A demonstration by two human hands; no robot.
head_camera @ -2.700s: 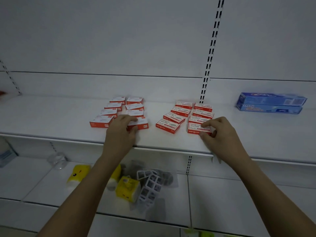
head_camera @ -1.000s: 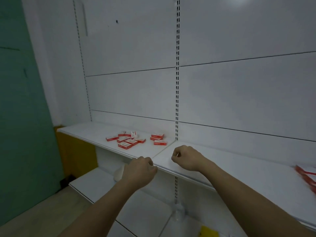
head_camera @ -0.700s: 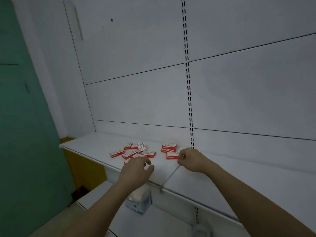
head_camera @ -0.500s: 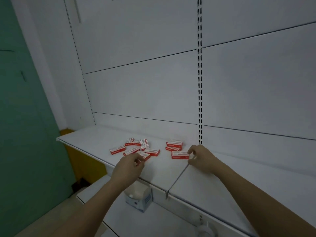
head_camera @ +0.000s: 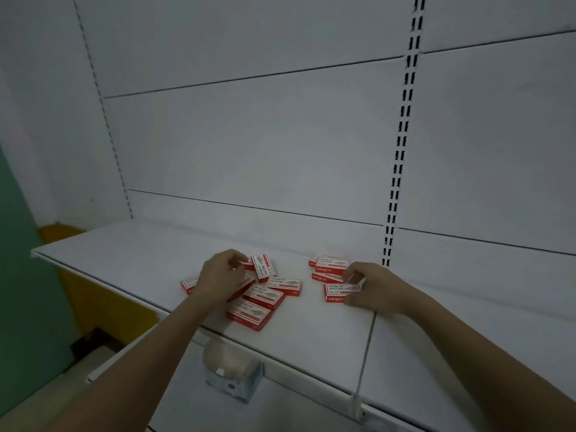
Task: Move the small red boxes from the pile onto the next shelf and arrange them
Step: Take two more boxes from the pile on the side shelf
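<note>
— Where do we have our hands?

— Both are on the white shelf (head_camera: 131, 260), among the pile of small red boxes (head_camera: 261, 296). Our left hand (head_camera: 219, 280) lies over the left group, fingers curled down onto a box near the shelf's back; whether it has actually pinched that box, we cannot tell.

— And the right?

— Our right hand (head_camera: 371, 286) grips the red box with the white label (head_camera: 341, 291) at the right end of the shelf, thumb and fingers curled round its end. This box lies just beside the seam where the next shelf (head_camera: 467, 322) begins.

— How do the rest lie?

— Loosely, at different angles, about halfway between the front edge and the back panel. One box (head_camera: 264, 267) stands tilted on its end. A small stack (head_camera: 328, 268) sits behind the held box. Under the shelf's front edge we see a blue-and-white carton (head_camera: 232, 377).
</note>
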